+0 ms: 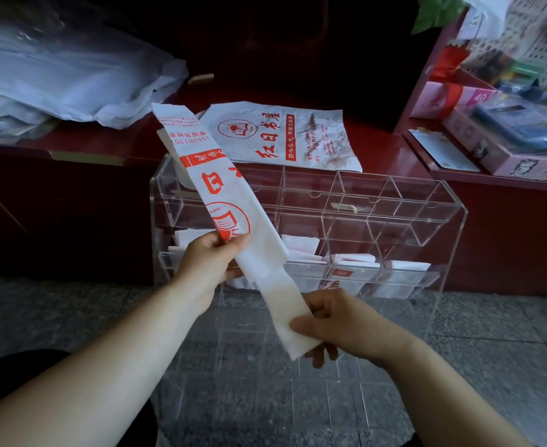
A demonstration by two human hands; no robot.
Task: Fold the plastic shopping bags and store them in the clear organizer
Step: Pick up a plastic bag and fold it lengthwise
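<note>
A white plastic bag with red print [214,175], folded lengthwise into a long narrow strip, slants from upper left to lower right in front of me. My left hand [209,256] pinches the strip near its middle. My right hand [336,321] grips the plain handle end at the bottom. Behind the strip stands the clear organizer [391,204], with folded white bags [354,262] in its lower compartments. Another bag of the same print [281,137] lies flat on the red counter behind the organizer.
A heap of white and clear bags [59,72] covers the red counter [385,150] at the left. Boxed goods [504,130] fill a shelf at the right. Grey paving [72,304] lies below, where the organizer stands.
</note>
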